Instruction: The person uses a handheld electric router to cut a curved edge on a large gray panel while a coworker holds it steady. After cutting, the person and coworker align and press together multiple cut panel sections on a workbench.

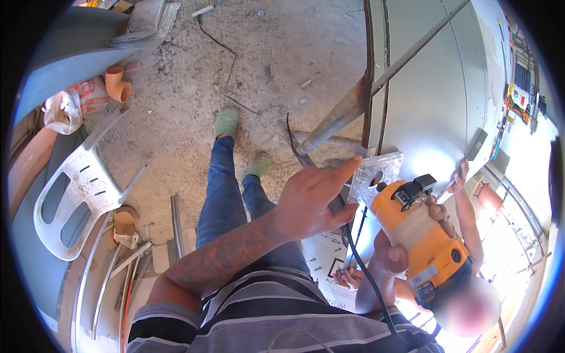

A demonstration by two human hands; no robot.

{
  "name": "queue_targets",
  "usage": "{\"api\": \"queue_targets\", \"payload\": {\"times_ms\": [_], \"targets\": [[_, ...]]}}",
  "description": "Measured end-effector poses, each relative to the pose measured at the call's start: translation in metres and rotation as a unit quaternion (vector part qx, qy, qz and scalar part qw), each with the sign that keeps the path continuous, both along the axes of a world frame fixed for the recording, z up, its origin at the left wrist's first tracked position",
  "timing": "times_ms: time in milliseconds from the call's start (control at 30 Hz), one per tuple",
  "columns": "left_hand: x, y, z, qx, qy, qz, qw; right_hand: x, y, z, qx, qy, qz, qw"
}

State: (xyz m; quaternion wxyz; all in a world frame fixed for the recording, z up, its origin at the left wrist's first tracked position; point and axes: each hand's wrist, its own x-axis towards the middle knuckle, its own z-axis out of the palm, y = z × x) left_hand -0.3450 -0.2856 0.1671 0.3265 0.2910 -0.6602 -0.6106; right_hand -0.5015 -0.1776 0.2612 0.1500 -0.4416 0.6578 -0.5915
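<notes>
My right hand (pixel 437 217) grips a yellow-orange router (pixel 395 207), held tilted, its black cord (pixel 362 259) looping down past my body. The router's clear plastic base (pixel 379 162) lies at the edge of a pale grey-green panel (pixel 422 100). My left hand (pixel 309 203) is at that base, index finger and thumb spread across its near side and touching it; its other fingers are partly hidden. A co-worker beside me has one hand (pixel 459 179) at the panel's edge and another hand (pixel 348 276) lower, by a white printed sheet (pixel 321 253).
A long metal bar (pixel 418 44) crosses the panel beside a diagonal post (pixel 332 117). A cable (pixel 232 70) runs across the concrete floor (pixel 282 47). On the left are a white plastic chair (pixel 62 206), orange pipe elbow (pixel 118 88), sacks (pixel 65 115), leaning sheets and metal lengths (pixel 175 226).
</notes>
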Motion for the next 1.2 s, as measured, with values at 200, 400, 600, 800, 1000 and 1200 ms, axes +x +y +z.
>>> {"api": "queue_targets", "payload": {"times_ms": [200, 400, 600, 800, 1000, 1200], "targets": [[-0.001, -0.009, 0.004, 0.031, -0.016, -0.008, 0.999, -0.003, -0.011, 0.000, 0.007, -0.004, 0.010, 1.000], [-0.002, -0.014, 0.003, 0.027, -0.004, -0.003, 1.000, -0.003, -0.023, 0.006, 0.035, 0.020, 0.010, 0.999], [-0.004, -0.023, 0.003, 0.023, -0.004, 0.003, 1.000, -0.006, -0.035, 0.010, 0.065, 0.039, -0.007, 0.997], [-0.004, -0.029, 0.003, 0.024, -0.004, 0.000, 1.000, -0.003, -0.046, 0.011, 0.058, 0.018, -0.012, 0.998], [-0.002, -0.034, 0.009, 0.034, -0.003, -0.007, 0.999, 0.002, -0.047, 0.019, 0.060, -0.028, -0.008, 0.998], [-0.003, -0.050, 0.004, 0.045, 0.004, -0.013, 0.999, -0.008, -0.057, 0.013, 0.055, -0.008, 0.026, 0.998]]}}
